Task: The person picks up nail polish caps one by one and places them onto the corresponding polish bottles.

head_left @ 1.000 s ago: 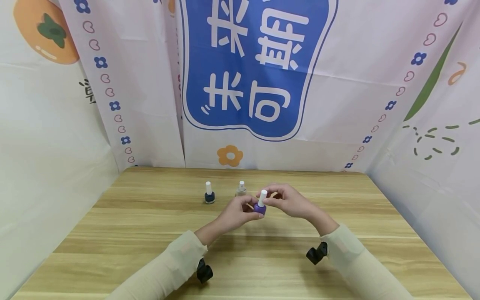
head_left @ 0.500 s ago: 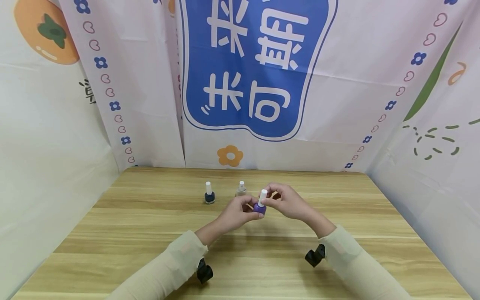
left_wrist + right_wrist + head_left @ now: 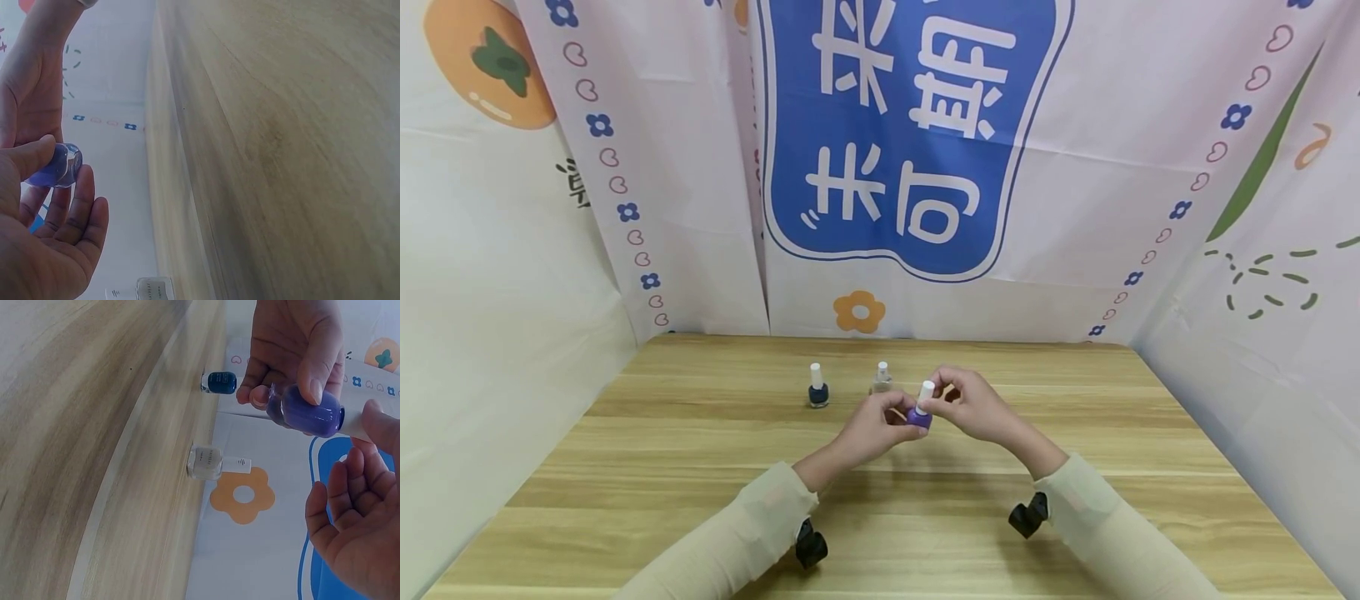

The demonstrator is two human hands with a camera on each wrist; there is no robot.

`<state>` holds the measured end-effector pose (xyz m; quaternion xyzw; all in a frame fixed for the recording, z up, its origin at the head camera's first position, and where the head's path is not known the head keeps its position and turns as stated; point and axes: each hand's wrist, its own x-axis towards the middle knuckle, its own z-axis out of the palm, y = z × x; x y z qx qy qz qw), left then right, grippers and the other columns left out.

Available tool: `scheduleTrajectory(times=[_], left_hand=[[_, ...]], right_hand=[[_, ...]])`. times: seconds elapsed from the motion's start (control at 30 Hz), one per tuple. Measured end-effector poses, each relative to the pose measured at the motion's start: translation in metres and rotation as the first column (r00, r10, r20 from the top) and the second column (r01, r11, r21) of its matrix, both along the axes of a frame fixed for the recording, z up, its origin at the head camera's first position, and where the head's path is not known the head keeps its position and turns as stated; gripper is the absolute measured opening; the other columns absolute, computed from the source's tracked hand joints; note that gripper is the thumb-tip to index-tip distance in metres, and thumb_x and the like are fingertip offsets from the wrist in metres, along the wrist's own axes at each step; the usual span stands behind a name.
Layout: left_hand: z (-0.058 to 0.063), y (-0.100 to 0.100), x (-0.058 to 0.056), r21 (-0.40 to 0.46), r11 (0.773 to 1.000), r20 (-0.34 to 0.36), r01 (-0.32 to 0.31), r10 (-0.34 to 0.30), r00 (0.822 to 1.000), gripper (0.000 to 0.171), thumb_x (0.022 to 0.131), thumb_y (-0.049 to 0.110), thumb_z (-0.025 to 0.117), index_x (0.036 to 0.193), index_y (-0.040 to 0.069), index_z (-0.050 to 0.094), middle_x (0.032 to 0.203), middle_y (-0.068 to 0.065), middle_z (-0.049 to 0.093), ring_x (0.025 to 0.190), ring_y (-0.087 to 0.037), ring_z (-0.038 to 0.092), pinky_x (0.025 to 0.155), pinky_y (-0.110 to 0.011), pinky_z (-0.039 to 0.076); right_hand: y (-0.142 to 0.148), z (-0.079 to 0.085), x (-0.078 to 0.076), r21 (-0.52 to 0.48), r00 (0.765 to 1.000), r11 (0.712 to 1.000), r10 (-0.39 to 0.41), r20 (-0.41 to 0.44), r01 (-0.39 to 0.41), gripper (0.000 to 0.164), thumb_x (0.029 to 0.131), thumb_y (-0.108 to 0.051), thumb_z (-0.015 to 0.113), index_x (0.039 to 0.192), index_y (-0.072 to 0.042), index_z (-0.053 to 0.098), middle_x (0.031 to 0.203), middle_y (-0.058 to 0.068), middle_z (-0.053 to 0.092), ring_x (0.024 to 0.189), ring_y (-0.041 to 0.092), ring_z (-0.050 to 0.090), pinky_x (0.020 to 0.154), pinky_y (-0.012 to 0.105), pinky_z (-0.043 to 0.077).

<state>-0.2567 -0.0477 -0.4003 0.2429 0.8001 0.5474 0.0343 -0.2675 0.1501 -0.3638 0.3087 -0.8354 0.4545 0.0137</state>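
Observation:
A purple nail polish bottle (image 3: 919, 419) with a white cap (image 3: 927, 392) is held above the table, slightly tilted. My left hand (image 3: 877, 427) pinches its glass body between thumb and fingers. From the right, my right hand (image 3: 973, 404) pinches the cap with thumb and index finger. In the right wrist view the cap sits against the neck of the purple bottle (image 3: 306, 412), and the other right fingers are loosely curled. The left wrist view shows the bottle's base (image 3: 67, 165) between left thumb and fingers.
A dark teal nail polish bottle (image 3: 818, 394) stands upright at the back of the wooden table (image 3: 715, 417). Right of it stands a clear bottle (image 3: 882, 383) with a white cap, partly hidden by my left hand. Printed cloth (image 3: 1075, 250) hangs behind the table.
My right thumb and index finger have shifted slightly left and closer around the white cap. The right forearm has moved slightly left and down. The left hand stays almost still.

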Motion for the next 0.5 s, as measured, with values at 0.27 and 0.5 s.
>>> scheduleTrajectory(times=[0.27, 0.5], left_hand=[[0.0004, 0.0013, -0.0002, -0.005, 1.000, 0.009, -0.008, 0.008, 1.000, 0.019, 0.085, 0.013, 0.076, 0.101, 0.006, 0.067, 0.095, -0.003, 0.066, 0.079, -0.016, 0.063, 0.068, -0.029, 0.055], [0.0027, 0.0040, -0.0014, 0.002, 0.999, 0.026, -0.044, 0.044, 0.999, 0.020, 0.085, 0.014, 0.076, 0.101, 0.006, 0.067, 0.097, -0.003, 0.067, 0.080, -0.016, 0.064, 0.069, -0.030, 0.056]], right_hand=[[0.0017, 0.0007, 0.0015, -0.005, 1.000, 1.000, 0.000, -0.010, 0.000, 0.009, 0.092, -0.016, 0.068, 0.090, -0.009, 0.063, 0.085, 0.001, 0.058, 0.082, 0.020, 0.054, 0.073, 0.036, 0.049], [0.0028, 0.0008, 0.0001, -0.039, 0.998, 0.997, -0.068, 0.018, 0.068, 0.011, 0.091, -0.016, 0.071, 0.096, -0.008, 0.065, 0.087, 0.002, 0.061, 0.082, 0.021, 0.058, 0.074, 0.039, 0.052]])
